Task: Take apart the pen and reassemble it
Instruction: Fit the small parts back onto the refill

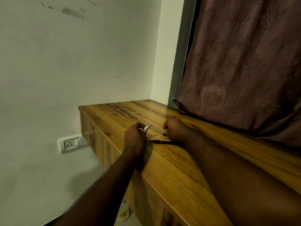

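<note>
A black pen body (164, 142) lies flat on the wooden counter (179, 168), partly under my right forearm. My left hand (135, 137) is closed on a silvery pen part (147, 127) that sticks out up and to the right, just above the counter. My right hand (175, 128) rests on the counter beyond the pen body, fingers curled; a small black piece (164, 134) shows at its fingertips, and I cannot tell if the fingers grip it.
A white wall with a socket plate (71, 143) stands left of the counter. A brown patterned curtain (244, 62) hangs along the counter's right side. The counter's left edge drops off under my left forearm, with a yellowish object (123, 214) on the floor below.
</note>
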A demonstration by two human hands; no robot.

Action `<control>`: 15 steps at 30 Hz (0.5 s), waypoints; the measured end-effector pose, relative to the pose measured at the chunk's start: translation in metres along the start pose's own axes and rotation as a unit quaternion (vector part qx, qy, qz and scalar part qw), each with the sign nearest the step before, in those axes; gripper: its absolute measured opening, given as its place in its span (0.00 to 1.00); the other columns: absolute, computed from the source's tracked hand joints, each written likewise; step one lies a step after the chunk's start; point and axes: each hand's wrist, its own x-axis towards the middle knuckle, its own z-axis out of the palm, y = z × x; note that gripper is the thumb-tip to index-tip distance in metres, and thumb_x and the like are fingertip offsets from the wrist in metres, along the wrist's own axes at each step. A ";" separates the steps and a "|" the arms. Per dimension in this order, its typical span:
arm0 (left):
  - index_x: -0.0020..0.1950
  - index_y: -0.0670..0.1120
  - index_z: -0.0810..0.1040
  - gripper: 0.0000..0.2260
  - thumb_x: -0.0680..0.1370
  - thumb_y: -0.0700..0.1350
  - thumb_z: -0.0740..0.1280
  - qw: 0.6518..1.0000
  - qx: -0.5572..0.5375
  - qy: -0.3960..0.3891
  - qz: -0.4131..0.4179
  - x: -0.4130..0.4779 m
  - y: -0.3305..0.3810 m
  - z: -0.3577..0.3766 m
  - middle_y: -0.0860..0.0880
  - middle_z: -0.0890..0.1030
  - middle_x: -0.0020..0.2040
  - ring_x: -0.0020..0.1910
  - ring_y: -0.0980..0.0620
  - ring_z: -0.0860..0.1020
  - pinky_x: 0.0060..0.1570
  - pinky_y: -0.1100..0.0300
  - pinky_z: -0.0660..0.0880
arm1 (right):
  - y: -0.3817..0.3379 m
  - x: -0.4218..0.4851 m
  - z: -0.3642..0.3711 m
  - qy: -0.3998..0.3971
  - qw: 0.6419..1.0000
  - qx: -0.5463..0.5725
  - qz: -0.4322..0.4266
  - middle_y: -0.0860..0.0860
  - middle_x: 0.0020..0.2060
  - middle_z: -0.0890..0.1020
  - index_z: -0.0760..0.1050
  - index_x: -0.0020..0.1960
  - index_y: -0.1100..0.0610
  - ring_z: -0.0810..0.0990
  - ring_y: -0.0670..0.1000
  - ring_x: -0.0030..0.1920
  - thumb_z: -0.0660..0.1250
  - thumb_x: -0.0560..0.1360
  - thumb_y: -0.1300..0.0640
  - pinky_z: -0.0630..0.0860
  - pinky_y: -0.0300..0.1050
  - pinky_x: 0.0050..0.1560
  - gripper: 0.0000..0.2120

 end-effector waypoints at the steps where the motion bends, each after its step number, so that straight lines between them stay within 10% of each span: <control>1: 0.56 0.44 0.78 0.09 0.77 0.37 0.64 1.000 -0.002 -0.003 -0.001 0.001 -0.001 0.001 0.43 0.82 0.52 0.43 0.55 0.75 0.31 0.70 0.65 | -0.001 0.001 0.004 -0.005 1.000 -0.006 -0.008 0.57 0.57 0.81 0.80 0.58 0.61 0.78 0.57 0.57 0.67 0.76 0.63 0.77 0.52 0.59 0.11; 10: 0.58 0.44 0.77 0.11 0.77 0.37 0.64 1.000 -0.008 -0.007 0.001 0.002 -0.003 0.001 0.43 0.82 0.53 0.43 0.54 0.76 0.34 0.68 0.68 | -0.010 -0.003 0.011 0.060 0.997 0.050 -0.024 0.56 0.45 0.83 0.81 0.46 0.60 0.80 0.56 0.48 0.66 0.74 0.62 0.80 0.52 0.49 0.05; 15: 0.58 0.45 0.77 0.11 0.78 0.38 0.63 1.000 -0.020 -0.006 0.012 -0.001 -0.001 0.001 0.44 0.81 0.53 0.46 0.52 0.78 0.41 0.62 0.74 | -0.007 -0.014 0.002 0.142 0.933 0.332 0.004 0.55 0.35 0.83 0.79 0.39 0.60 0.81 0.52 0.36 0.70 0.70 0.66 0.81 0.50 0.39 0.02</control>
